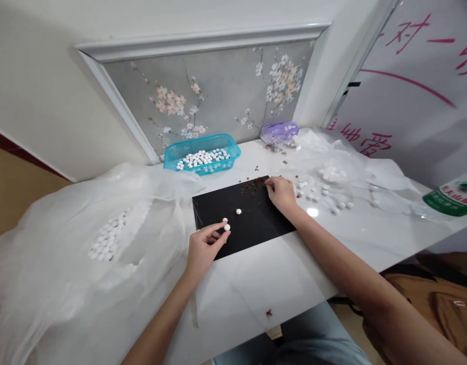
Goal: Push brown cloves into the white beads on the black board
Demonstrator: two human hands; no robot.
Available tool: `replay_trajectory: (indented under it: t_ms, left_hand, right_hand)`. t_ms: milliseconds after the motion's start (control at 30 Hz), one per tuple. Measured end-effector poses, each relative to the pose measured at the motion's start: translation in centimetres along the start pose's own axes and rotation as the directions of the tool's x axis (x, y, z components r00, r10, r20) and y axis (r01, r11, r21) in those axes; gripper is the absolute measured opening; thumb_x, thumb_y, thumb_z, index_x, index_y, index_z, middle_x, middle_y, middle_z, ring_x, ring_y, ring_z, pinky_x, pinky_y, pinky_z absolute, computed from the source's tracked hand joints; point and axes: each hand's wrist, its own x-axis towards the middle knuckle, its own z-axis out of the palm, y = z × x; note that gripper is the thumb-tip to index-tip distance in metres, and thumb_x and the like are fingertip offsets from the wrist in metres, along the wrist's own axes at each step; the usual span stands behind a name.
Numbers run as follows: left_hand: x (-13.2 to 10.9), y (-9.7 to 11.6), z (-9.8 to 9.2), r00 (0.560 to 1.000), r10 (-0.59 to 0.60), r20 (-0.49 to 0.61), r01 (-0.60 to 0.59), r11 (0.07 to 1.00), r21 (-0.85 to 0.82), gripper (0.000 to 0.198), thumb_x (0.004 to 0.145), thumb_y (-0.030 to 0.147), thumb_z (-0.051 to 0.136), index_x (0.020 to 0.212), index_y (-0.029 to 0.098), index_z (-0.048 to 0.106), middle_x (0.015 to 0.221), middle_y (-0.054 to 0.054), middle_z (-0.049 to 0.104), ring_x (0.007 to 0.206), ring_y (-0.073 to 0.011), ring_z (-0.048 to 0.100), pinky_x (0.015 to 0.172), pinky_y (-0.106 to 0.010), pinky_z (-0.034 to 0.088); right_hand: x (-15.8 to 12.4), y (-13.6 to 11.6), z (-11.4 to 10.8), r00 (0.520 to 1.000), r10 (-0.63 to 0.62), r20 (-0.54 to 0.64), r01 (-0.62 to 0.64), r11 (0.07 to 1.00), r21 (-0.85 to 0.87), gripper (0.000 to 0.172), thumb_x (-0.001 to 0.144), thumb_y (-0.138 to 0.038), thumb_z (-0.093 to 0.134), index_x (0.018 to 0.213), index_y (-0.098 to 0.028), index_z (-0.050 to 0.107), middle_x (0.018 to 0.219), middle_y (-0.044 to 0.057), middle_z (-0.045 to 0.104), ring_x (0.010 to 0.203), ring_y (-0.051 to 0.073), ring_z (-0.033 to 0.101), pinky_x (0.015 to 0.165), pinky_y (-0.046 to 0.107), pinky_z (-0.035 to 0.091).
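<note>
My left hand (205,249) pinches a small white ball (227,227) between thumb and fingertips, above the left part of a black mat (256,223). A second white ball (225,220) shows just behind those fingertips, and a third white ball (238,211) lies on the mat. At the mat's far right edge, my right hand (281,194) has its fingertips closed together beside scattered small reddish-brown pieces (250,188). Whatever lies between the right fingertips is too small to make out.
Behind the mat stands a blue plastic basket (168,161) of white balls. Plastic bags with more balls spread left (153,238) and right (355,167). A purple packet (280,131) sits against the wall, a green-labelled bottle (452,195) at far right. One brown bit (269,313) lies near the front edge.
</note>
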Motion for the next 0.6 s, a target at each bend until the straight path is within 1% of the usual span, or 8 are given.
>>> replay_trajectory:
  t_ms: [67,167,267,333,433,500,533,600]
  left_hand:
    - [0.0,0.2,0.0,0.999,-0.051,0.014,0.052,0.997,-0.058,0.029,0.073,0.031,0.065,0.097,0.015,0.068,0.068,-0.002,0.066,0.053,-0.0103,0.059,0.052,-0.021,0.050]
    - [0.2,0.2,0.1,0.995,-0.102,0.019,0.103,0.986,-0.127,0.031,0.072,0.031,0.066,0.099,0.015,0.066,0.081,-0.004,0.068,0.053,-0.0087,0.059,0.055,-0.022,0.051]
    - [0.3,0.0,0.2,0.991,-0.130,0.024,0.132,0.975,-0.181,0.032,0.073,0.033,0.066,0.099,0.015,0.062,0.085,-0.004,0.067,0.056,-0.0086,0.059,0.057,-0.022,0.051]
    - [0.3,-0.2,0.3,0.990,-0.141,0.029,0.144,0.968,-0.205,0.029,0.073,0.033,0.065,0.095,0.015,0.062,0.085,-0.004,0.066,0.059,-0.0091,0.060,0.057,-0.021,0.051]
    - [0.3,-0.4,0.3,0.987,-0.152,0.045,0.159,0.961,-0.227,0.026,0.074,0.034,0.065,0.091,0.016,0.063,0.084,-0.003,0.066,0.063,-0.0102,0.061,0.059,-0.021,0.050]
    - [0.4,-0.5,0.3,0.985,-0.160,0.059,0.170,0.956,-0.239,0.026,0.073,0.034,0.066,0.092,0.016,0.064,0.084,-0.004,0.067,0.064,-0.0107,0.062,0.061,-0.021,0.050]
    - [0.4,-0.5,0.3,0.984,-0.165,0.067,0.177,0.953,-0.244,0.027,0.073,0.034,0.066,0.093,0.016,0.064,0.084,-0.004,0.068,0.064,-0.0107,0.062,0.061,-0.021,0.051]
    - [0.5,-0.6,0.3,0.981,-0.177,0.080,0.192,0.948,-0.255,0.029,0.073,0.034,0.066,0.095,0.016,0.066,0.086,-0.004,0.068,0.064,-0.0106,0.062,0.063,-0.022,0.051]
  right_hand:
    - [-0.1,-0.1,0.0,1.000,0.012,-0.007,-0.011,0.994,0.105,0.020,0.074,-0.014,0.044,0.085,-0.016,0.061,0.088,0.010,0.065,0.087,0.025,0.057,0.087,0.042,0.037]
    - [-0.2,-0.6,0.1,0.999,0.045,0.013,-0.047,0.955,0.294,0.016,0.075,-0.019,0.047,0.085,-0.017,0.058,0.089,0.009,0.064,0.082,0.022,0.060,0.079,0.038,0.044]
    - [-0.7,-1.7,0.2,0.991,0.054,0.122,-0.107,0.865,0.491,0.010,0.072,-0.023,0.054,0.080,-0.017,0.056,0.079,0.006,0.063,0.075,0.019,0.063,0.073,0.034,0.048]
    - [-1.5,-2.9,0.2,0.974,0.025,0.226,-0.161,0.779,0.607,0.015,0.070,-0.026,0.060,0.080,-0.017,0.055,0.077,0.004,0.062,0.073,0.018,0.065,0.070,0.032,0.049]
    - [-3.3,-4.9,0.1,0.926,-0.053,0.374,-0.255,0.641,0.724,0.026,0.068,-0.033,0.066,0.086,-0.018,0.056,0.082,0.001,0.061,0.075,0.016,0.066,0.069,0.028,0.050]
    - [-4.5,-6.1,0.2,0.880,-0.111,0.462,-0.326,0.565,0.758,0.031,0.067,-0.035,0.069,0.091,-0.019,0.057,0.082,0.001,0.063,0.075,0.016,0.066,0.066,0.027,0.050]
    - [-5.0,-6.5,0.3,0.856,-0.136,0.499,-0.361,0.534,0.765,0.034,0.067,-0.035,0.070,0.094,-0.019,0.058,0.082,0.001,0.064,0.072,0.015,0.065,0.064,0.026,0.050]
    - [-5.7,-7.0,0.6,0.814,-0.172,0.555,-0.422,0.481,0.769,0.039,0.066,-0.034,0.072,0.099,-0.019,0.058,0.082,0.002,0.066,0.061,0.010,0.061,0.057,0.024,0.048]
